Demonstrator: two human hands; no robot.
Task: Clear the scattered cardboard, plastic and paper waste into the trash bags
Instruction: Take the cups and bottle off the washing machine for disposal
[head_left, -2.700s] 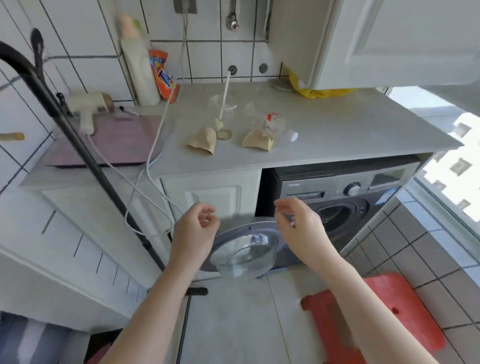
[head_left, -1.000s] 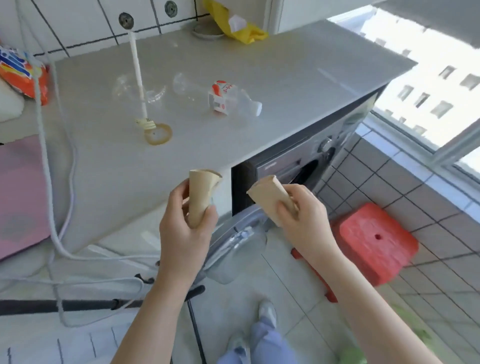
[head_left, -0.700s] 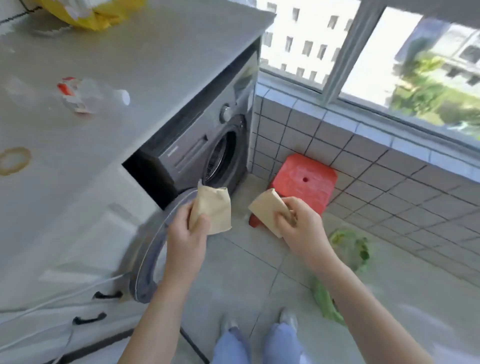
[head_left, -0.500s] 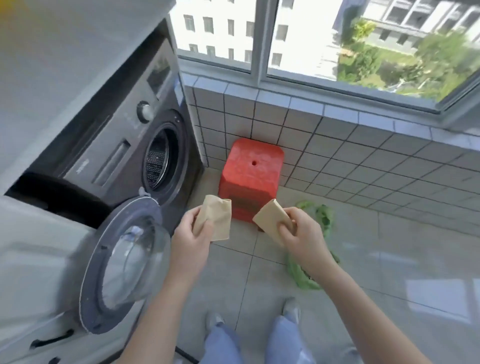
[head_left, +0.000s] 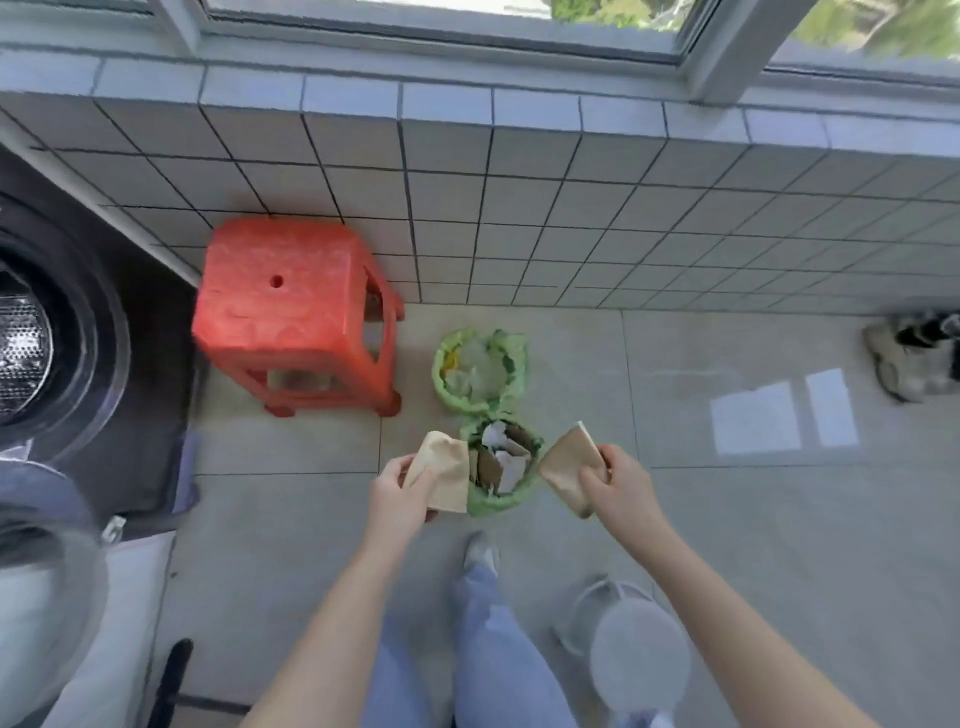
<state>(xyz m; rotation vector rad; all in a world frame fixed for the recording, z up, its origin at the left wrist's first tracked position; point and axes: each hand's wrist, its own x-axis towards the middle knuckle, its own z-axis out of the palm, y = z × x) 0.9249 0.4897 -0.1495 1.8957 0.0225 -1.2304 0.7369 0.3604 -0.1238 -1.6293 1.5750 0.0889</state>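
Cardboard pieces, one per hand: left hand (head_left: 400, 491) grips a tan cardboard scrap (head_left: 442, 477) just left of the near green trash bag (head_left: 497, 503), right hand (head_left: 618, 480) pinches a second cardboard scrap (head_left: 569, 472) just right of it. Both held above the floor (head_left: 727, 519), not yet dropped. Near bag already holds cardboard & paper bits; far green bag (head_left: 480, 366), beside the red stool (head_left: 293, 317), holds what looks like plastic. Progress approx. mid-task: these 2 pcs left to drop; other waste may remain out of view, can't tell.

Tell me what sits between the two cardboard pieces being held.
In the head view, the nearer green trash bag, open and holding cardboard and paper scraps, sits between the left piece and right piece.
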